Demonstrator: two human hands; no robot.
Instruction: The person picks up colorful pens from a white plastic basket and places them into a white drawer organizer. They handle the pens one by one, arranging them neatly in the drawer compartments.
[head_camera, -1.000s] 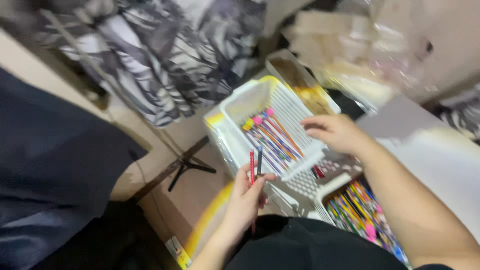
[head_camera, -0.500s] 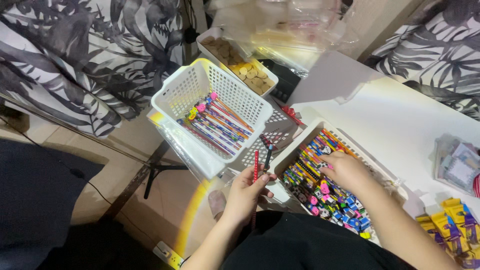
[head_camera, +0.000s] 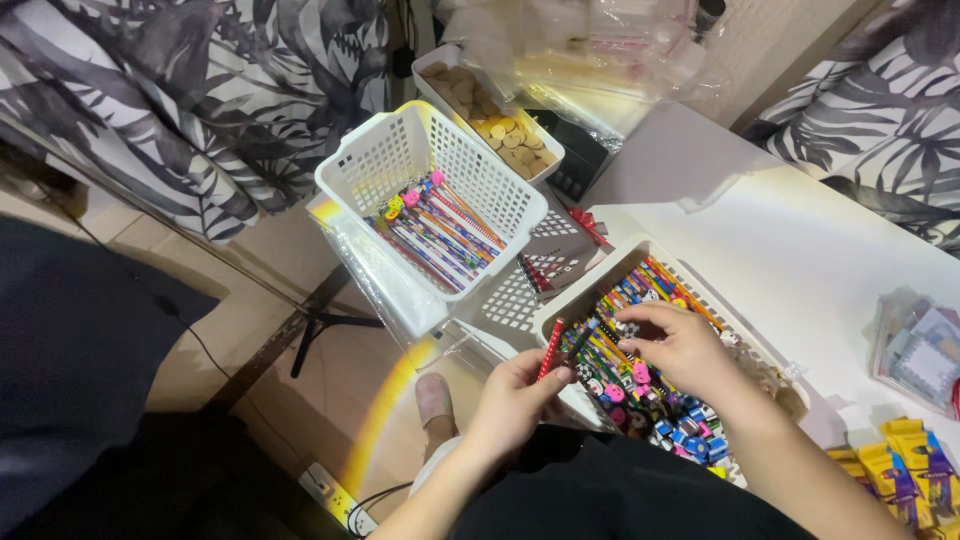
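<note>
My left hand (head_camera: 515, 400) holds two pencils (head_camera: 553, 348), one red and one dark, upright beside the near corner of a white basket (head_camera: 590, 285). That basket is full of colourful pencils with eraser tops. My right hand (head_camera: 680, 345) reaches into it, fingers pinching among the pencils (head_camera: 640, 290). A second white lattice basket (head_camera: 385, 160) up and to the left holds a layer of sorted pencils (head_camera: 435, 235) with pink and yellow tops.
A tray of round brown discs (head_camera: 500, 130) sits behind the baskets. Clear plastic bags (head_camera: 590, 60) lie at the top. On the white table (head_camera: 800, 250) at right are a plastic pouch (head_camera: 925, 350) and yellow packets (head_camera: 910, 465). Patterned fabric hangs at left.
My right hand has moved from the far basket of sorted pencils to the near basket. The left hand keeps its two pencils. The view has swung right and down.
</note>
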